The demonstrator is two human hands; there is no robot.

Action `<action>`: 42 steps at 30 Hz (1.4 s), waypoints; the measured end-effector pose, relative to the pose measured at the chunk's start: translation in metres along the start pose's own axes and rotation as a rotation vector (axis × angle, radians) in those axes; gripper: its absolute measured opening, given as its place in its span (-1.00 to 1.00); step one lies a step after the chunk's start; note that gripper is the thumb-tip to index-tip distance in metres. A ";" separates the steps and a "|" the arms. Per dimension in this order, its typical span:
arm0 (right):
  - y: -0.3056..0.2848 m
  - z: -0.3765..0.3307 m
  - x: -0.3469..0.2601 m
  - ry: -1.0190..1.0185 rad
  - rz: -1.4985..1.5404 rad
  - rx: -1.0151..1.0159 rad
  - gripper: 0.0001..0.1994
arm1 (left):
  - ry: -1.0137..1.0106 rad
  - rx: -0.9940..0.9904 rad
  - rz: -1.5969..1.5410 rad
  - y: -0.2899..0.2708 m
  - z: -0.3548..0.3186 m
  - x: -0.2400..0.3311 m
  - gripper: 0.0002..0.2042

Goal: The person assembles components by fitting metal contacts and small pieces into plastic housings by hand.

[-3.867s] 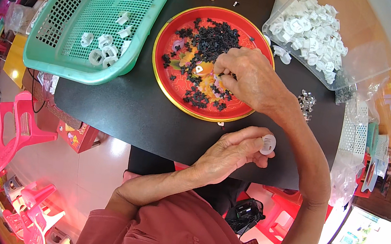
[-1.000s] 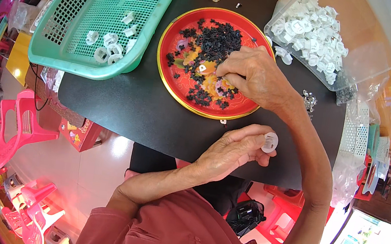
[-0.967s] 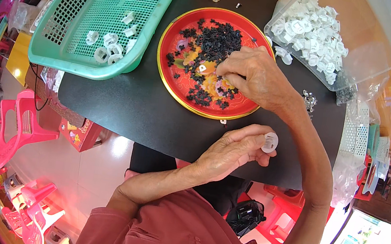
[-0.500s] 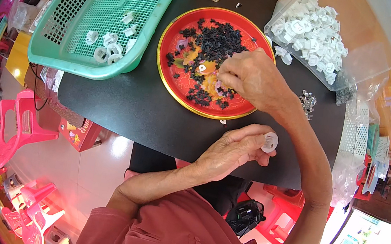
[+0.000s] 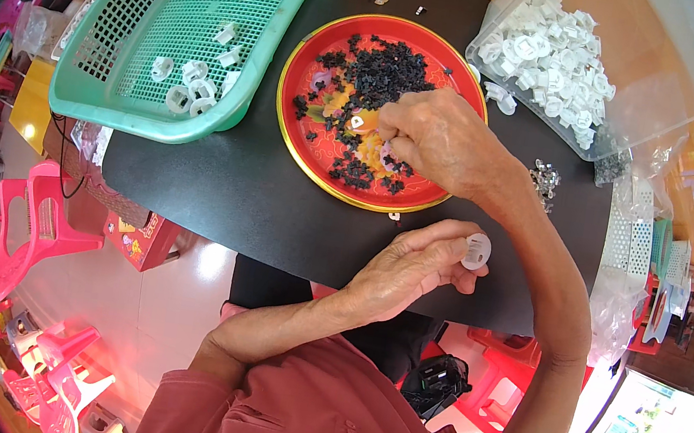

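Note:
My left hand holds a small round white plastic part between thumb and fingers, just above the near edge of the black table. My right hand reaches into a round red tray and its fingertips pinch among small black pieces lying in it. What the right fingertips hold is hidden. The tray also holds a few pale and orange bits.
A green mesh basket with several white parts sits at the far left. A clear bag of white parts lies at the far right, small metal bits beside it. Pink plastic chairs stand on the floor at left.
The right hand has shifted slightly over the red tray, its fingers picking among the black pieces. The left hand with the white part has stayed put.

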State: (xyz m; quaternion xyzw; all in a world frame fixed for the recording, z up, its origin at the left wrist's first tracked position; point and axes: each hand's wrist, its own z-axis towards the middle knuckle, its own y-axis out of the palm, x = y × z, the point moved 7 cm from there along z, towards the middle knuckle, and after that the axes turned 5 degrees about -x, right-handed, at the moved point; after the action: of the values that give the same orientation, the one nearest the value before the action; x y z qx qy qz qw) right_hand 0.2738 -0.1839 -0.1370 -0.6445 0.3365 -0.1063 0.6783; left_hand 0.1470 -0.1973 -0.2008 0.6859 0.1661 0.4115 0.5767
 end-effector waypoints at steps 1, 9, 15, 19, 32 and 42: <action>0.001 -0.001 0.002 0.014 0.026 0.012 -0.91 | 0.001 0.009 0.001 -0.001 0.000 0.000 -0.65; 0.004 -0.009 0.002 0.024 0.050 0.083 -0.91 | 0.014 0.000 0.002 0.000 0.000 0.001 -0.66; 0.004 -0.014 0.002 0.022 0.029 0.120 -0.93 | 0.025 -0.012 0.015 0.001 0.000 0.002 -0.65; 0.002 -0.015 0.000 -0.010 0.120 0.152 -0.92 | 0.022 -0.016 0.020 0.001 0.001 0.002 -0.64; 0.007 -0.019 0.000 0.030 0.049 0.147 -0.92 | 0.003 -0.028 0.047 0.002 0.002 0.003 -0.65; 0.000 -0.023 0.006 -0.004 0.069 0.159 -0.94 | 0.008 -0.011 0.046 0.002 0.002 0.003 -0.64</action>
State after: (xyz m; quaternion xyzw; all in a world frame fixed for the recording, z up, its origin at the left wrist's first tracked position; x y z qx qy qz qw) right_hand 0.2644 -0.2054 -0.1377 -0.5770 0.3476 -0.1082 0.7312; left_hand 0.1498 -0.1973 -0.1979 0.6845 0.1503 0.4284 0.5704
